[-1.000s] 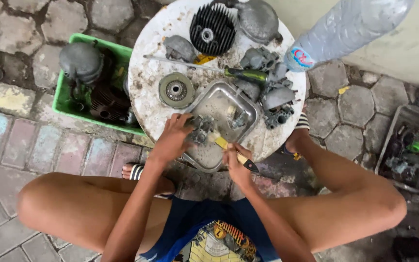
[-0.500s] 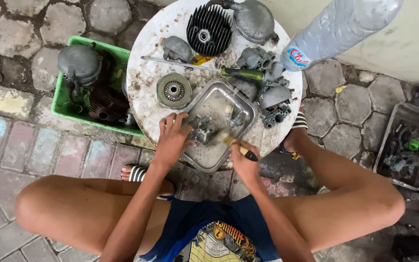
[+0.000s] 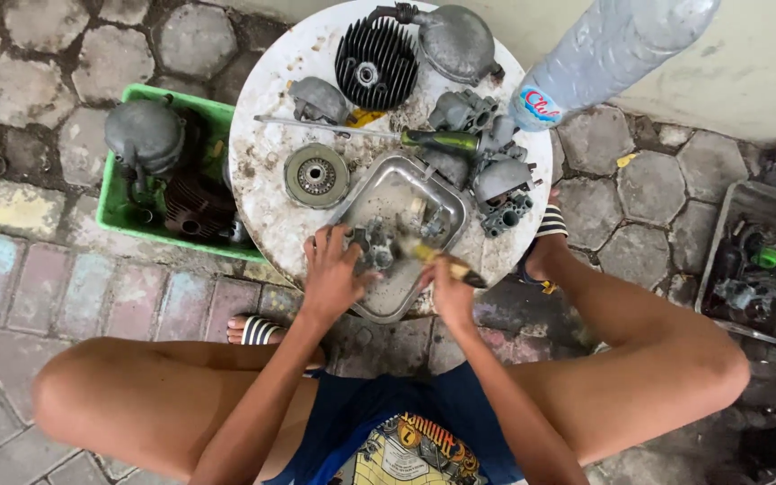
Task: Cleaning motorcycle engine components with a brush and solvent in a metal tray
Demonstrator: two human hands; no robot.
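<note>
Small grey carburettor part (image 3: 372, 247) sat in the metal tray (image 3: 379, 301) at the near edge of the round table (image 3: 262, 171), under the left hand (image 3: 332, 274), fingers curled & pinching it. Right hand (image 3: 451, 292), just beside it, fingers closed round a yellow-handled brush (image 3: 446, 263), bristle end twd the part. Farther back: round clutch disc (image 3: 316, 175), green-handled screwdriver (image 3: 379, 135), black finned cylinder head (image 3: 375, 61). Green crate (image 3: 123, 211) by table's left edge.
</note>
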